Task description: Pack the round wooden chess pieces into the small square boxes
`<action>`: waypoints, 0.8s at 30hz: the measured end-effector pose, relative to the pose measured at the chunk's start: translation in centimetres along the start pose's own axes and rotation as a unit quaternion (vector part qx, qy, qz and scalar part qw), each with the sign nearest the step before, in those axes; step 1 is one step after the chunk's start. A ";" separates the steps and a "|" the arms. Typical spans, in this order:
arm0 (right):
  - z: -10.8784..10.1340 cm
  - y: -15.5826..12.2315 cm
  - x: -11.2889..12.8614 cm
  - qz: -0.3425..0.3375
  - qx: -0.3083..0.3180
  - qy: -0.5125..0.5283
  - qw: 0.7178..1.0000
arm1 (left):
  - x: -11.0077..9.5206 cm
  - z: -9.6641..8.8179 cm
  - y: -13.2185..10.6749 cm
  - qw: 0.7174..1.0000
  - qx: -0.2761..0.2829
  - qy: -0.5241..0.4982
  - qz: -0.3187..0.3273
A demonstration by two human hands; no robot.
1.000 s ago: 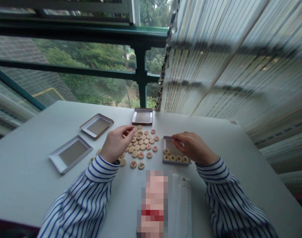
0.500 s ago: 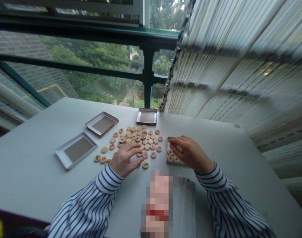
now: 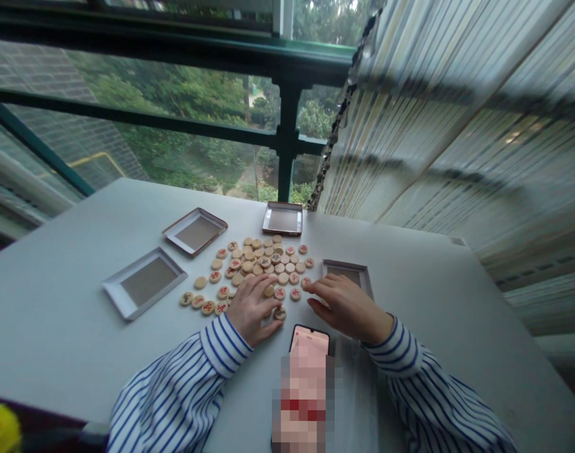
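Discs [image 3: 263,261] under left hand [image 3: 252,308], right hand [image 3: 346,308] over tray [image 3: 348,269]

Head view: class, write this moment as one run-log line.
left hand: fingers spread on xiangqi pieces | right hand: over near edge of box tray, fingertips by pieces | phone: between wrists

**A pale table with game pieces and trays**

On the table [image 3: 56,264] many round wooden pieces [image 3: 263,261] lie scattered in the middle. Around them are four shallow trays: the near-left tray [image 3: 146,282], the far-left tray [image 3: 195,231], the far tray [image 3: 282,219] and the right tray [image 3: 348,272]. A phone [image 3: 310,338] lies near the front edge.
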State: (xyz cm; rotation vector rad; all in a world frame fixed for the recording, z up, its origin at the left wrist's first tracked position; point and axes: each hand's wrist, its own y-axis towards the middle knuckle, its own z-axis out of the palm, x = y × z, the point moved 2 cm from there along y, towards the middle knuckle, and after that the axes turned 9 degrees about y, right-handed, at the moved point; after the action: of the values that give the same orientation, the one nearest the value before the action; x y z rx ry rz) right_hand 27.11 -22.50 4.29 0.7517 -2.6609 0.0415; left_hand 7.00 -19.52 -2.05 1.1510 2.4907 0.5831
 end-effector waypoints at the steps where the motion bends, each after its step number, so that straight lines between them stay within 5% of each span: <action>1: 0.0 0.0 0.0 0.000 0.002 0.000 1.000 | 0.0 0.0 0.0 1.000 0.004 0.004 -0.001; 11: 0.1 -0.1 -0.1 -0.008 0.002 -0.001 1.000 | -0.1 0.2 0.1 1.000 0.015 0.007 -0.007; 24: -1.4 -0.5 -0.3 0.004 -0.032 0.006 0.999 | -0.8 -1.4 1.6 0.999 -0.050 0.012 0.005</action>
State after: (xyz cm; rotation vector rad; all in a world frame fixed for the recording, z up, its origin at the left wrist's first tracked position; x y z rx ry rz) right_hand 28.10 -22.55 5.45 0.7187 -2.6404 -0.0358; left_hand 7.88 -19.55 0.03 1.1250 2.4471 0.7195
